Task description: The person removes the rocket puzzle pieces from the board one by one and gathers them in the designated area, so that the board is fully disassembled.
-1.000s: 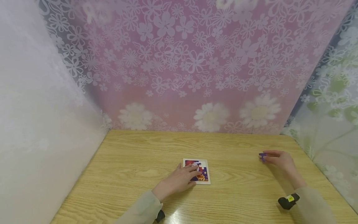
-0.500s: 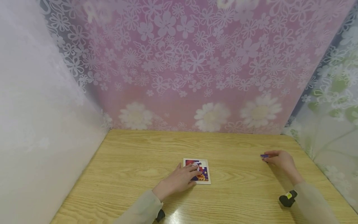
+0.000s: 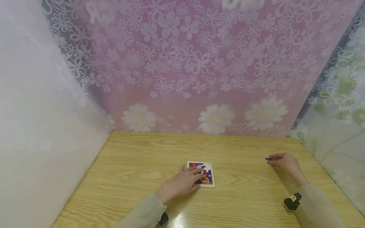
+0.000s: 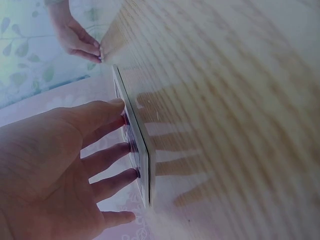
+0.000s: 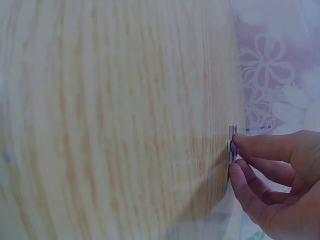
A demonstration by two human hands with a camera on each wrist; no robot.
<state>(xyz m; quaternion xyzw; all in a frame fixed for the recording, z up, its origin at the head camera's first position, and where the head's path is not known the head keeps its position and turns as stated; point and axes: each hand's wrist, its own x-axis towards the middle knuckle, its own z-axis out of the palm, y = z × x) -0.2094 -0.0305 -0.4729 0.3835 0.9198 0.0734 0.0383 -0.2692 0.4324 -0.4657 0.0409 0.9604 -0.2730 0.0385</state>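
Observation:
My left hand (image 3: 183, 182) rests, fingers spread, on a small jigsaw puzzle in a white tray (image 3: 209, 186) lying flat on the table. Its picture is purple, red and orange, with a white gap at the upper right; my hand covers the left part. In the left wrist view, fingertips and thumb touch the face of the tray (image 4: 146, 186). Off to the right, my right hand (image 3: 289, 165) pinches a purple puzzle piece (image 3: 268, 159) between thumb and fingers. The right wrist view has this puzzle piece (image 5: 232, 144) edge-on, close to the tabletop.
The wood-grain table (image 3: 142, 152) ends at the back against a pink flowered curtain (image 3: 176, 95). A pale wall (image 3: 57, 126) bounds it on the left and a leaf-patterned one (image 3: 342, 142) on the right. Dark wrist devices (image 3: 292, 201) sit by both sleeves.
The puzzle piece in my right hand has turned and now looks flatter, and that hand has shifted very slightly. My left hand stays in place on the puzzle.

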